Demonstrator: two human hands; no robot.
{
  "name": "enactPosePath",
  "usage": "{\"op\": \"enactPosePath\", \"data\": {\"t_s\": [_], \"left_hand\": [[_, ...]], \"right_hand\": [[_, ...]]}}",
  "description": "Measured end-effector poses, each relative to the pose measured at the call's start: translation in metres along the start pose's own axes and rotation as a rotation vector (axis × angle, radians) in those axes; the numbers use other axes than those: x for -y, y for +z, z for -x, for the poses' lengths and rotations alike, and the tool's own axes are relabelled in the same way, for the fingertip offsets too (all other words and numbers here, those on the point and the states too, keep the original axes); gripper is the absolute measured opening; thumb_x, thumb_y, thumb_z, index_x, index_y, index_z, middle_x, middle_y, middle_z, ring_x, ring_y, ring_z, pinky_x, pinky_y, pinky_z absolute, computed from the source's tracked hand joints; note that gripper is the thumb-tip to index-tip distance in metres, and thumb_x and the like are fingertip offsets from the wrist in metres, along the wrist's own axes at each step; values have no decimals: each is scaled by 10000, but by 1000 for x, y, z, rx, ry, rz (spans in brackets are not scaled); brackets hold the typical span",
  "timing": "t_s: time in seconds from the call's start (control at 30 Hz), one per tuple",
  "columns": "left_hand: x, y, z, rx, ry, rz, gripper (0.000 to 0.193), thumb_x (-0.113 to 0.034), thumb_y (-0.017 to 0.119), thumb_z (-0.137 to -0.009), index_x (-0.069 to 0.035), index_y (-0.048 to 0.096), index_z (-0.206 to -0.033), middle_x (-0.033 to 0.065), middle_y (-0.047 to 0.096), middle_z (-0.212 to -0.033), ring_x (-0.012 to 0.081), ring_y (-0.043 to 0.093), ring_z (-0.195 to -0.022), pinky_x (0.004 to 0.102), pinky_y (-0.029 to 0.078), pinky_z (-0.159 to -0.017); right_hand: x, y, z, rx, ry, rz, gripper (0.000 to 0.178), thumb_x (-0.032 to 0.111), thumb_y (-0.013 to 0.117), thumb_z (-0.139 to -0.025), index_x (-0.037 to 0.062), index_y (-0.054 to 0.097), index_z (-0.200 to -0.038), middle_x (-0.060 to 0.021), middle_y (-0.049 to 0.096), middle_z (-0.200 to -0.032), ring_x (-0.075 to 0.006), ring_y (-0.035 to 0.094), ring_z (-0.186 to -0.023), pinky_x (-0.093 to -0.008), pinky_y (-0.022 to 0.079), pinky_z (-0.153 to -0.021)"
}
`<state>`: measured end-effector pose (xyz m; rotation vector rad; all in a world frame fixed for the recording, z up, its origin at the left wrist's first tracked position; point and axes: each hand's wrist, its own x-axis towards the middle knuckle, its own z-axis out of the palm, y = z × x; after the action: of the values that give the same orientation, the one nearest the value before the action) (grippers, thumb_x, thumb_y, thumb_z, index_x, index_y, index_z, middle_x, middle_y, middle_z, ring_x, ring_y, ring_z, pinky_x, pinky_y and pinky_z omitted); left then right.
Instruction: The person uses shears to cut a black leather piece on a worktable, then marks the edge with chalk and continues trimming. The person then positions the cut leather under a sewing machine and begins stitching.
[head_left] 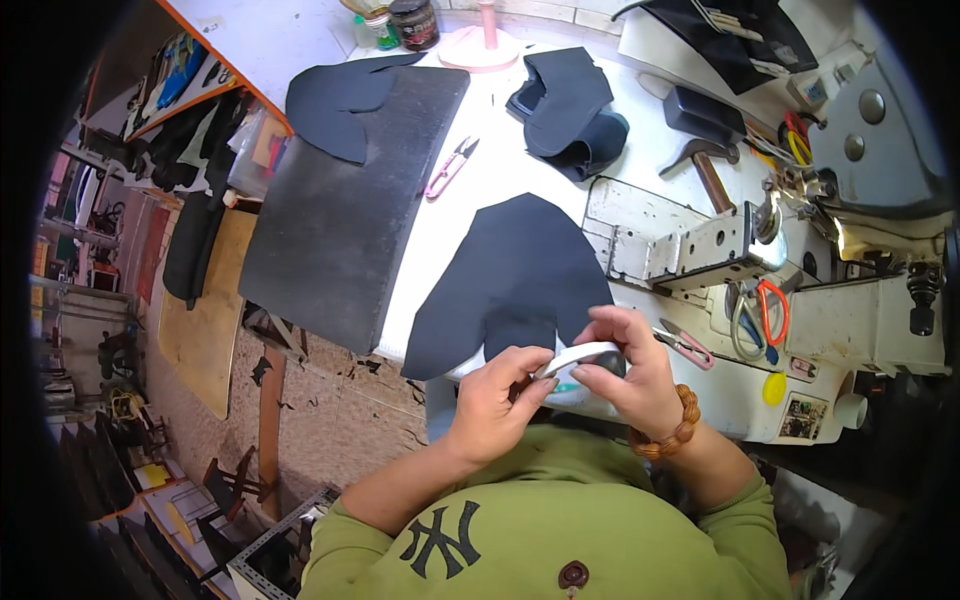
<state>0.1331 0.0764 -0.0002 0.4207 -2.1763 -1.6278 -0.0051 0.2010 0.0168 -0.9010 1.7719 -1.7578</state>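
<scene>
A: State where the held item is.
B: A white curved band (572, 356), held between both hands at the near edge of the worktop (432, 250). Its exact kind cannot be determined.

A: Condition of the hands?
B: The left hand (495, 395) is nearly closed, thumb and fingers pinching the band's left end. The right hand (630, 365) is partly curled, thumb below and fingers above, gripping the right end. A brown beaded bracelet (680, 435) is on the right wrist.

A: Immediate surroundings?
B: A large dark sheet (530, 250) lies flat just beyond the hands, its near edge notched. Pink-handled snips (690, 348) lie near the right hand.

A: Further out?
B: To the left, a dark board (330, 230) extends past the worktop's edge; a curved dark cutout (335, 95) rests on its far end. A second pair of snips (453, 168) lies beside the board. Folded dark pieces (570, 105) sit beyond the sheet. To the right are a sewing machine (700, 245), red-handled scissors (773, 308) and a hammer (711, 183).
</scene>
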Motion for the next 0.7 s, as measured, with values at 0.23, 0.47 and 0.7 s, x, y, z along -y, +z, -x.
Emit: {"op": "enactPosePath", "data": {"t_s": [0.23,0.47,0.7], "left_hand": [[17,-7,0,71,-253,251,177,-109,630,-919,-4,647,-1060,58,593,-891,142,555,-784,271,458,-731],[2,-23,-13,-142,33,-146,114,-81,711,-823,-44,654,-916,95,626,-897,261,621,-801,335,497,-688],[27,-22,-28,-206,185,-700,760,-89,780,-664,1,466,-1350,190,547,-1287,353,535,-1156,460,421,-978]], "right_hand": [[-9,-11,7,259,358,6,145,94,658,-898,-26,625,-973,-6,617,-784,-53,530,-695,-221,441,-608],[13,8,-13,294,67,309,149,-7,626,-817,-45,677,-952,-95,582,-761,-180,564,-678,-278,451,-625],[13,-14,-40,383,293,384,94,44,604,-862,-19,656,-909,-118,613,-797,-215,599,-733,-319,471,-662]]}}
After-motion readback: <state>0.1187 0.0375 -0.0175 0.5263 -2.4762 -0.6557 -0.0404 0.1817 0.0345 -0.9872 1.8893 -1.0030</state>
